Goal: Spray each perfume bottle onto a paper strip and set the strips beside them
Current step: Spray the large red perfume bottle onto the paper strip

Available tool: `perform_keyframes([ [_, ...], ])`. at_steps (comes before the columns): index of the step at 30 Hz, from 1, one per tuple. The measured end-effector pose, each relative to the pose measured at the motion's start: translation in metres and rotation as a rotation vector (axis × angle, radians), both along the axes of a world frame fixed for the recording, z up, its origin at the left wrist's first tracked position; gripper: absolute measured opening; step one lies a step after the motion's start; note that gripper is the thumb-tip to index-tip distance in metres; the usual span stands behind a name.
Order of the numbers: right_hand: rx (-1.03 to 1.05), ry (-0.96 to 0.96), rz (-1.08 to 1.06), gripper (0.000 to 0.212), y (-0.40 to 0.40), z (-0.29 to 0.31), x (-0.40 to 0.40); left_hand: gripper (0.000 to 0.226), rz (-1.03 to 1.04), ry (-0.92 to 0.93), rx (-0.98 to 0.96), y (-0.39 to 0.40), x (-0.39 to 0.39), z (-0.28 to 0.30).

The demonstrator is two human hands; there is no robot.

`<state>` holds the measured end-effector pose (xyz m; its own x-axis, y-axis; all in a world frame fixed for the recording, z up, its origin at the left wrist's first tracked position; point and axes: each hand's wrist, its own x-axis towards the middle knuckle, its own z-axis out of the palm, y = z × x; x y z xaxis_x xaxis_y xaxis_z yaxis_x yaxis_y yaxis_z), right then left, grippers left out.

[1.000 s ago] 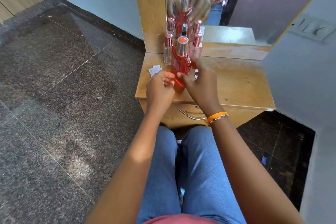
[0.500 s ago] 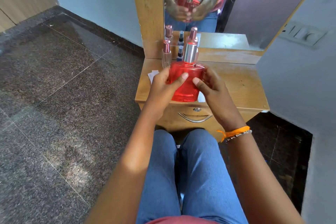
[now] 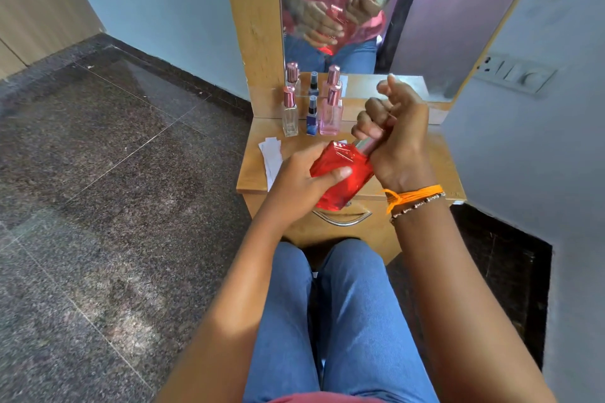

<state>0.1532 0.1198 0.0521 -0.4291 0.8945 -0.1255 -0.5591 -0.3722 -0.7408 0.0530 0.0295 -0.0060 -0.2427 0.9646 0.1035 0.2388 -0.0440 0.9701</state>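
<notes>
A large red perfume bottle [image 3: 343, 178] is tilted to the right above the front of the wooden dresser top [image 3: 435, 154]. My left hand [image 3: 301, 183] grips its red body. My right hand [image 3: 396, 137] curls round its silver cap [image 3: 366, 144]. At the back by the mirror stand a clear bottle [image 3: 290, 114], a small blue bottle [image 3: 312, 118] and a pink bottle [image 3: 331, 114]. White paper strips [image 3: 271, 155] lie at the dresser's left edge.
The mirror [image 3: 376, 10] rises behind the bottles and reflects my hands. A drawer with a metal handle [image 3: 343, 221] is below the top. My knees in blue jeans [image 3: 343, 304] are close to the drawer. A grey wall with a switch plate [image 3: 514, 73] stands on the right.
The red bottle has been lifted off the dresser and tipped to the right. My right hand moved from its side up to the silver cap and closed round it.
</notes>
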Motion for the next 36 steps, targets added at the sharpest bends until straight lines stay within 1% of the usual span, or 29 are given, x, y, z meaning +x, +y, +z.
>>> perform_keyframes([
  [2,0.037,0.025,0.113,0.029,0.006,-0.003,0.007,0.030,-0.052,-0.106,-0.038,-0.001,0.002,0.002],
  [4,0.051,0.080,0.232,0.029,0.012,-0.007,0.012,0.022,-0.119,-0.205,-0.067,-0.001,0.002,0.004],
  [6,0.025,0.172,0.380,0.030,0.015,-0.010,0.018,0.017,-0.190,-0.303,-0.104,-0.003,0.002,0.003],
  [8,-0.001,0.318,0.543,0.029,0.018,-0.014,0.021,0.018,-0.233,-0.418,-0.143,-0.005,0.005,-0.002],
  [9,0.004,0.375,0.593,0.028,0.019,-0.015,0.022,0.020,-0.235,-0.460,-0.149,-0.006,0.009,-0.005],
  [10,0.033,0.380,0.593,0.028,0.020,-0.016,0.023,0.019,-0.215,-0.477,-0.142,-0.007,0.013,-0.007],
  [13,0.142,0.263,0.431,0.017,0.024,-0.018,0.025,0.019,-0.111,-0.393,-0.088,-0.006,0.019,-0.005],
  [15,0.114,0.253,0.297,0.008,0.026,-0.022,0.028,0.025,-0.055,-0.326,-0.077,-0.004,0.018,-0.004],
  [17,0.092,0.179,0.133,0.020,0.030,-0.033,0.032,0.027,0.015,-0.295,-0.075,-0.003,0.016,-0.007],
  [18,0.135,0.071,0.041,0.027,0.032,-0.039,0.035,0.027,0.051,-0.291,-0.073,-0.003,0.015,-0.009],
  [19,0.214,-0.087,-0.044,0.033,0.033,-0.046,0.038,0.027,0.079,-0.288,-0.071,-0.003,0.015,-0.011],
  [21,0.410,-0.482,-0.183,0.042,0.035,-0.064,0.044,0.028,0.103,-0.271,-0.076,-0.003,0.014,-0.015],
  [23,0.596,-0.803,-0.281,0.044,0.036,-0.082,0.050,0.028,0.113,-0.270,-0.082,-0.003,0.014,-0.016],
  [24,0.675,-0.916,-0.336,0.043,0.036,-0.090,0.053,0.028,0.118,-0.279,-0.077,-0.003,0.015,-0.016],
  [26,0.750,-1.044,-0.426,0.040,0.036,-0.103,0.057,0.029,0.124,-0.304,-0.070,-0.002,0.016,-0.017],
  [30,0.696,-1.081,-0.435,0.040,0.033,-0.115,0.061,0.030,0.126,-0.333,-0.081,0.001,0.017,-0.018],
  [33,0.802,-1.089,-0.516,0.043,0.026,-0.112,0.061,0.029,0.118,-0.333,-0.089,0.003,0.017,-0.019],
  [34,0.830,-1.039,-0.537,0.042,0.022,-0.108,0.061,0.028,0.111,-0.335,-0.093,0.004,0.017,-0.019],
  [35,0.819,-0.961,-0.505,0.041,0.017,-0.103,0.060,0.027,0.105,-0.342,-0.101,0.006,0.017,-0.019],
  [36,0.781,-0.878,-0.410,0.040,0.011,-0.097,0.060,0.027,0.102,-0.352,-0.111,0.007,0.017,-0.020],
])
